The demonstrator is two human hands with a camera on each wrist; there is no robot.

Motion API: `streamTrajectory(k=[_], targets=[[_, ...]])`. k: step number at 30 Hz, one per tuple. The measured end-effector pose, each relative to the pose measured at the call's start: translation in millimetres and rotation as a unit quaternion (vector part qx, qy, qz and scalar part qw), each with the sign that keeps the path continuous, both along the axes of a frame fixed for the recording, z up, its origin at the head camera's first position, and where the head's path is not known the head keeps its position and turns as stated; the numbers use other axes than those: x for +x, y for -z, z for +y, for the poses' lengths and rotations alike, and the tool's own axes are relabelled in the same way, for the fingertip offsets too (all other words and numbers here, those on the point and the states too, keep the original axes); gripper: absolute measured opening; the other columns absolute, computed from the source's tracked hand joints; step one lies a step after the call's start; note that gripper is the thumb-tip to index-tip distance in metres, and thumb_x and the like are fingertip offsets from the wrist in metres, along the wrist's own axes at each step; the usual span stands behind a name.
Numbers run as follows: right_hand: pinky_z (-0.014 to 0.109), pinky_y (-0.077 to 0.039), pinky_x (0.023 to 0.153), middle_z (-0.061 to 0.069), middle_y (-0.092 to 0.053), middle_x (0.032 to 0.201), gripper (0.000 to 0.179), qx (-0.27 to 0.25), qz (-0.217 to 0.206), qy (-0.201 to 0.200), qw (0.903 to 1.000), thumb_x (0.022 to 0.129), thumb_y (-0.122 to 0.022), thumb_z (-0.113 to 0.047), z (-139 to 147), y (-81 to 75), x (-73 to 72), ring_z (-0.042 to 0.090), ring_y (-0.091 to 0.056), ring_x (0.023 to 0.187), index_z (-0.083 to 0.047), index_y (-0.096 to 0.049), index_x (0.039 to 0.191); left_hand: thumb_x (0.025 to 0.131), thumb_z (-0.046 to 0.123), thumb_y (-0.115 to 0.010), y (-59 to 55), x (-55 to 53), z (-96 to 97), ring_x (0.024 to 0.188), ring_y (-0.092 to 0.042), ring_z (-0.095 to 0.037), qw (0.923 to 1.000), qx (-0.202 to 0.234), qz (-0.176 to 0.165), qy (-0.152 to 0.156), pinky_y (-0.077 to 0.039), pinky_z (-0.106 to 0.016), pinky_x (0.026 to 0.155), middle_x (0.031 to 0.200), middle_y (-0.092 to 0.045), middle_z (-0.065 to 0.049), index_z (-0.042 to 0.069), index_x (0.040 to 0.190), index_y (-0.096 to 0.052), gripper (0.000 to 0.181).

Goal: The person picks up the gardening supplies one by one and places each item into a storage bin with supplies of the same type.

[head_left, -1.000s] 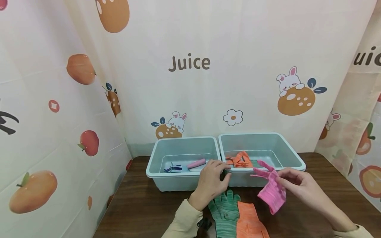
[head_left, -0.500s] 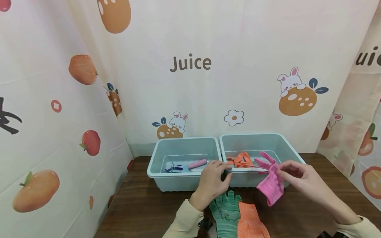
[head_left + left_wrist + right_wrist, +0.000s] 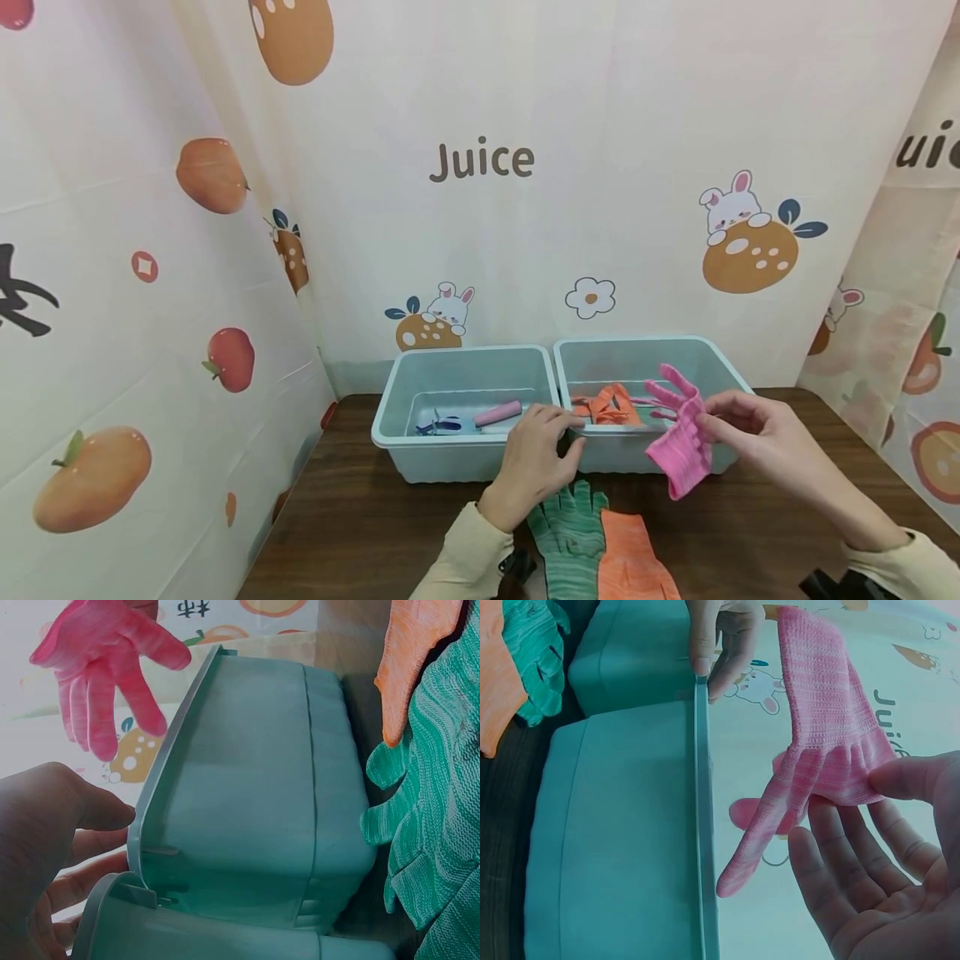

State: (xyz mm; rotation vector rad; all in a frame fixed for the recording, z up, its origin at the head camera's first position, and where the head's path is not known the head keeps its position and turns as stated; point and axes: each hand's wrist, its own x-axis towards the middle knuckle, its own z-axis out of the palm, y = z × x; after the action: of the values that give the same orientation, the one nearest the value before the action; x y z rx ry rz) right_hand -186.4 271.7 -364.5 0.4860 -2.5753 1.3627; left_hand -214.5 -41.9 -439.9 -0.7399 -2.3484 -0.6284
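Note:
My right hand [image 3: 757, 429] pinches a pink knitted glove [image 3: 682, 442] between thumb and fingers. The glove hangs over the front rim of the right-hand pale blue bin [image 3: 652, 354], cuff down and fingers toward the bin. At that bin's front left corner, my left hand [image 3: 532, 450] grips the rim, thumb on the outside and fingers over the inside, as the right wrist view shows. Orange gloves [image 3: 611, 405] lie inside this bin with a bit of green beside them. On the table below my left hand lie a green glove [image 3: 567, 533] and an orange glove [image 3: 633, 554].
A second pale blue bin [image 3: 472, 358] stands close on the left, holding a pink cylinder [image 3: 498, 412] and small dark blue items [image 3: 441, 425]. A printed curtain [image 3: 480, 233] rises behind the wooden table [image 3: 352, 517].
My right hand has lifted the pink glove up and forward, from in front of the right bin to over its front rim. My left hand stays at the rim.

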Motion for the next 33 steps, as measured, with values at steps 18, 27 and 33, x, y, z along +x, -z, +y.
streamTrajectory(k=[18, 27, 33], targets=[[0.016, -0.058, 0.07, -0.006, -0.078, 0.099, 0.028, 0.064, 0.008, 0.046, 0.9969, 0.105, -0.07, -0.025, 6.9, -17.4, -23.6, -0.006, -0.073, 0.085, -0.002, -0.071, 0.12, 0.098, 0.026, -0.077, -0.9, -0.2, 0.5, 0.108, -0.068, -0.016, 1.0, -0.004, 0.003, 0.005, -0.06, -0.028, 0.09, 0.114, -0.077, 0.004, 0.02, 0.115, -0.082, 0.019], [0.016, -0.055, 0.07, 0.015, -0.078, 0.107, 0.03, 0.089, 0.037, 0.046, 0.9943, 0.104, -0.07, -0.03, 1.8, -16.3, -40.8, -0.011, -0.068, 0.087, -0.003, -0.072, 0.118, 0.097, 0.026, -0.078, 1.2, -0.2, -0.1, 0.108, -0.068, -0.015, 1.0, -0.004, 0.002, -0.002, -0.06, -0.029, 0.09, 0.115, -0.077, 0.005, 0.021, 0.114, -0.082, 0.018], [0.015, -0.056, 0.07, 0.019, -0.078, 0.107, 0.03, 0.097, 0.051, 0.053, 0.9925, 0.103, -0.072, -0.03, -3.9, -18.4, -53.2, -0.015, -0.064, 0.084, -0.001, -0.074, 0.114, 0.098, 0.026, -0.078, 0.5, 0.2, -0.4, 0.109, -0.068, -0.016, 0.9999, 0.004, -0.01, 0.001, -0.06, -0.03, 0.091, 0.115, -0.078, 0.005, 0.02, 0.114, -0.082, 0.018]])
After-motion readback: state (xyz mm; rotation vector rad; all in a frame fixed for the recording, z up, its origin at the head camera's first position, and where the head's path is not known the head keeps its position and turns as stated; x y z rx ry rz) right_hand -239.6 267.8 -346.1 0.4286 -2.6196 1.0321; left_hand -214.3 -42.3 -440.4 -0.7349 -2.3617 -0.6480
